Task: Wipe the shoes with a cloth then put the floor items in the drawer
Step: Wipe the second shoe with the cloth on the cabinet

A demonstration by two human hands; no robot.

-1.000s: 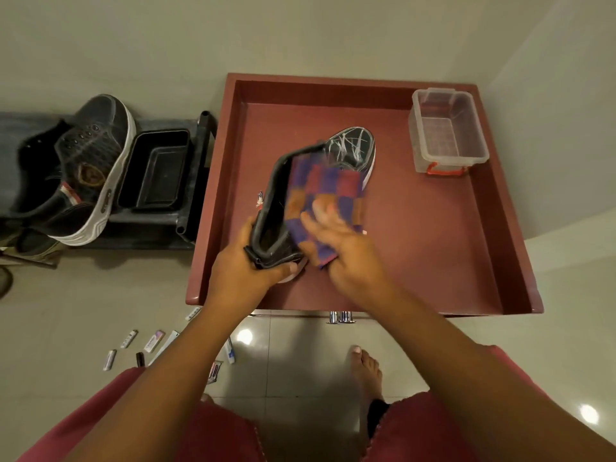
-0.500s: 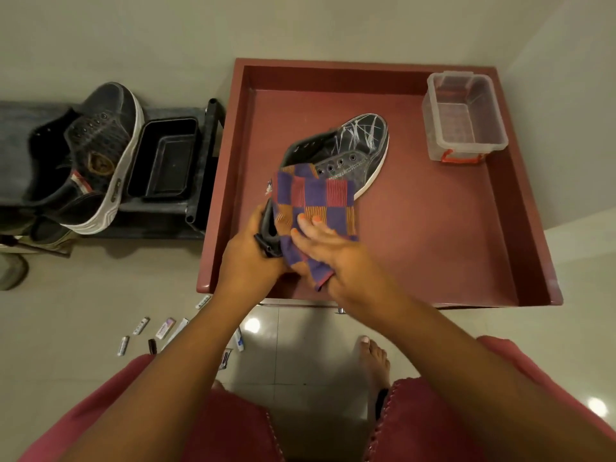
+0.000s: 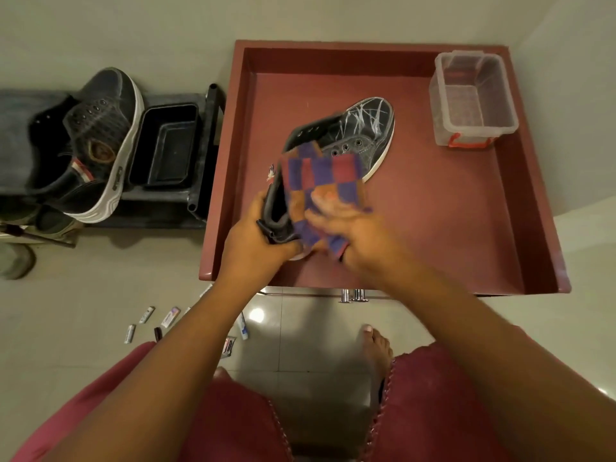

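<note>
A dark sneaker [image 3: 363, 128] with a white sole lies in the open red drawer [image 3: 433, 228], toe pointing to the far right. My left hand [image 3: 256, 241] grips its heel collar. My right hand [image 3: 353, 228] presses a checked purple, red and orange cloth [image 3: 320, 181] against the shoe's side near the ankle. The cloth hides the shoe's middle. A second dark sneaker [image 3: 96, 141] rests on a low black rack [image 3: 200, 155] at the left. Several small tubes and sticks [image 3: 146, 323] lie on the tiled floor below my left arm.
A clear plastic box [image 3: 473, 101] with a red clasp stands in the drawer's far right corner. A black tray [image 3: 163, 148] sits on the rack beside the second sneaker. Metal drawer handles [image 3: 353, 295] show at the front edge. My bare foot [image 3: 376, 348] is on the floor.
The cloth and my right hand have slid from the shoe's tongue area down toward the heel side. The shoe has settled flatter in the drawer, with more of its toe showing.
</note>
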